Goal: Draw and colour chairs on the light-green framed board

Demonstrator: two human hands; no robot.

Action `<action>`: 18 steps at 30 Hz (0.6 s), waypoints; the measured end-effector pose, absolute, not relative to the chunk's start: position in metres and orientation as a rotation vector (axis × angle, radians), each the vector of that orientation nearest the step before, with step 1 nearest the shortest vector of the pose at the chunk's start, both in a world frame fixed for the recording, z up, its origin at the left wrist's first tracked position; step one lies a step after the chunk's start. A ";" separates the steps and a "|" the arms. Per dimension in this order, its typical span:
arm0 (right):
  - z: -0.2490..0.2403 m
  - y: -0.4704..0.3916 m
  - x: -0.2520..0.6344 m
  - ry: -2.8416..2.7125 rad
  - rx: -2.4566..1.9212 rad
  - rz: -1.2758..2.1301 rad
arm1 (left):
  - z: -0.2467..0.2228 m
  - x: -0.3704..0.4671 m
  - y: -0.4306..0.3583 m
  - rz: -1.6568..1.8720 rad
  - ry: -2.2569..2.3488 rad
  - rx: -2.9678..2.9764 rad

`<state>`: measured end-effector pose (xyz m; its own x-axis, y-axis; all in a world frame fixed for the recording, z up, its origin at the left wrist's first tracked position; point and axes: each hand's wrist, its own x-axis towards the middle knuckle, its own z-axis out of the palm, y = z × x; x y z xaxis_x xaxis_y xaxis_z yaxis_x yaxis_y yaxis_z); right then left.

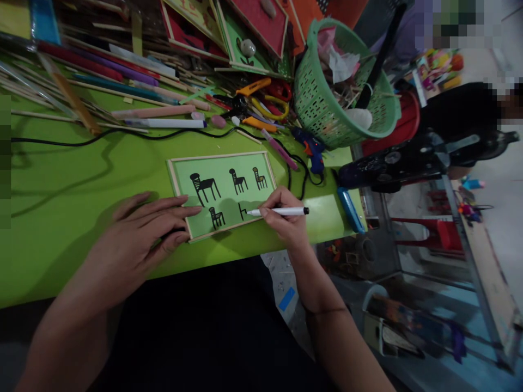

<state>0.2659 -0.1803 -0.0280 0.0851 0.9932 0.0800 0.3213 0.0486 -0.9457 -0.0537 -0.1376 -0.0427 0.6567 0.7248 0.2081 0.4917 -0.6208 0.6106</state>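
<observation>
On the bright green table lies a green card (206, 163) edged with thin wooden sticks. Several black chair drawings (206, 185) cover it, and a partly drawn one (242, 210) sits at its lower right. My right hand (281, 218) grips a white marker pen (286, 210) with a black end, its tip at the partial drawing. My left hand (143, 234) rests flat with fingers spread, its fingertips over the card's left edge.
Behind the card, a black cable (151, 137) crosses the table below pens, sticks and scissors (272, 108). A blue glue gun (312, 149) lies right of these. A green plastic basket (327, 98) holds scraps. A blue case (350, 209) lies near the right edge.
</observation>
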 end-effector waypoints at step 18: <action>-0.023 -0.179 0.265 -1.356 -1.424 1.006 | -0.043 -0.054 -0.136 0.610 0.919 2.410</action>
